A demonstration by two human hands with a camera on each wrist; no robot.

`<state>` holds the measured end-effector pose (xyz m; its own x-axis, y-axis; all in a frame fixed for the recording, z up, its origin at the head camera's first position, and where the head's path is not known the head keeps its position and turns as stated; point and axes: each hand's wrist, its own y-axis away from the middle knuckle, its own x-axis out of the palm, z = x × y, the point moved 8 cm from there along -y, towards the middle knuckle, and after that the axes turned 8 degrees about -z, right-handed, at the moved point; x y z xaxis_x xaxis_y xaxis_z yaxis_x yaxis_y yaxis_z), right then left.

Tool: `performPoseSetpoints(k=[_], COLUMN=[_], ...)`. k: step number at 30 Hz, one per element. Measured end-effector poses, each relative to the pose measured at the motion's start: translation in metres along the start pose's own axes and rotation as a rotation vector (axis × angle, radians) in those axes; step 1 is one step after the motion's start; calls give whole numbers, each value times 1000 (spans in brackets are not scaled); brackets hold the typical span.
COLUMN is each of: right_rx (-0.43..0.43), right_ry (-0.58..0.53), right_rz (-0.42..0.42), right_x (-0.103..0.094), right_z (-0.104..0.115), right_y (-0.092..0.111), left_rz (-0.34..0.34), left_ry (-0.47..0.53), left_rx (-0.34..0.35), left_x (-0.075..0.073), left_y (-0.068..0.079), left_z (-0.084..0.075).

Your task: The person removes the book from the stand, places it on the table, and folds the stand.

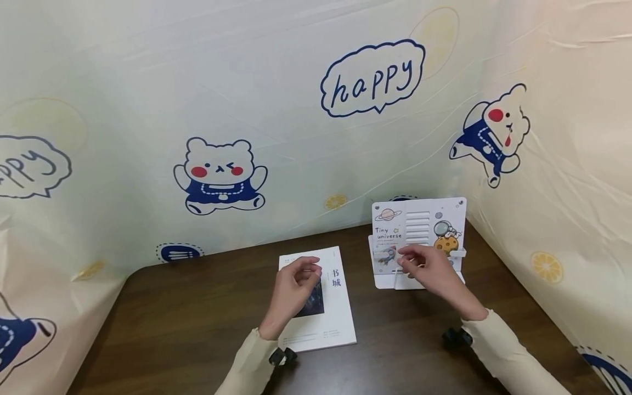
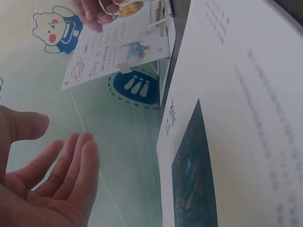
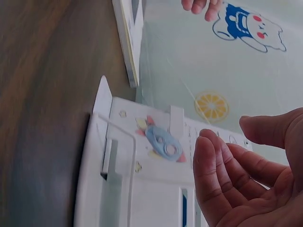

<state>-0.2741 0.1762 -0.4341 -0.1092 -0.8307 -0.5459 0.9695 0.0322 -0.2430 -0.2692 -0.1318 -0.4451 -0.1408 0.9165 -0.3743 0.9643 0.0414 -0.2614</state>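
Note:
A white book (image 1: 338, 321) with a dark picture on its cover lies flat on the table. Over it hovers my left hand (image 1: 292, 293), fingers loosely bent and thumb apart, with nothing held; the left wrist view shows the gap between thumb and fingers of this hand (image 2: 61, 175). To the right stands a white folding book stand (image 1: 386, 227) printed with "Tiny universe", a planet, a rocket and an astronaut. My right hand (image 1: 434, 269) is just in front of it, covering part of its lower half. In the right wrist view the fingers (image 3: 222, 179) are relaxed and hold nothing.
The dark wooden table (image 1: 197, 323) has a rounded far left corner. A pale curtain (image 1: 286, 120) printed with bears and "happy" hangs close behind the table and along its sides. Small black cameras sit on both wrists, the left one (image 1: 283, 356) near the book's front edge.

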Motion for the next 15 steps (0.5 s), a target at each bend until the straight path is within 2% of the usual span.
performPoseSetpoints(k=[15], right_rx=[33], right_ry=[39], right_rz=[-105], right_x=[-35], right_z=[-13], right_y=[-9], left_rz=[18], left_ry=[64], left_rx=[8], left_x=[19], left_y=[-12], left_z=[-9])
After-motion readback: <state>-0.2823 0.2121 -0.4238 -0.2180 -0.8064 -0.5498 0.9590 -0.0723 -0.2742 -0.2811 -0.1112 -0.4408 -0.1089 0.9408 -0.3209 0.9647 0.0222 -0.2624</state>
